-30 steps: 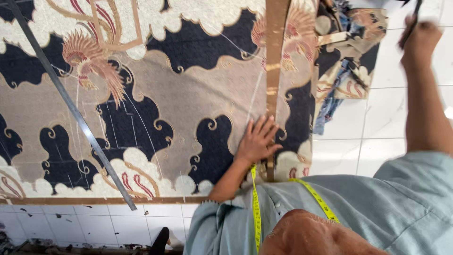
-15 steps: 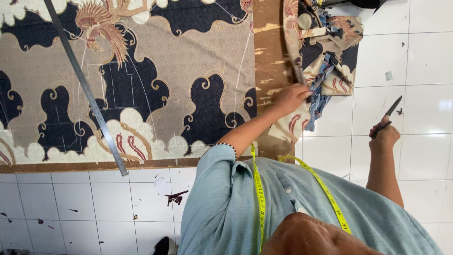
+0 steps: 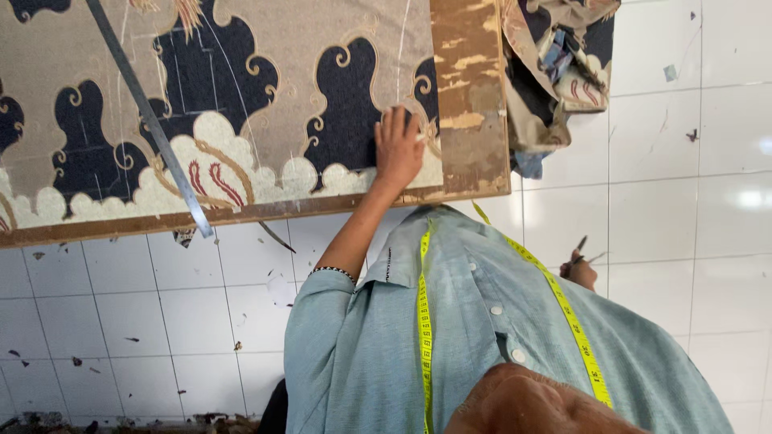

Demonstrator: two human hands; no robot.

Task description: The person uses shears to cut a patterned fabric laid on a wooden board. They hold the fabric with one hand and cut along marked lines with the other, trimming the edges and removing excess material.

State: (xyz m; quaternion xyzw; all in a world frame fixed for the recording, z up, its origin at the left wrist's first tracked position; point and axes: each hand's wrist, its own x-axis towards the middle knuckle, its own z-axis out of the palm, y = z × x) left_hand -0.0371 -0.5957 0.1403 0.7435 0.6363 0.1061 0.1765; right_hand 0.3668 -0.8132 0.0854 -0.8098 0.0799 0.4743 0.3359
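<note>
Lowered since the earlier frame, the right hand (image 3: 581,271) now hangs beside the hip, well off the table (image 3: 470,96), closed around dark scissors (image 3: 581,245). Meanwhile the left hand (image 3: 398,149) has slid back from the wooden strip onto the patterned fabric (image 3: 241,88), near the table's front right corner; it lies flat, fingers spread, with a small white piece, too small to make out, at the fingertips. A long metal ruler (image 3: 149,120) lies slantwise across the cloth, overhanging the table's front edge. Bunched scraps (image 3: 555,72) hang over the right edge. A yellow tape measure (image 3: 424,321) drapes the shirt.
</note>
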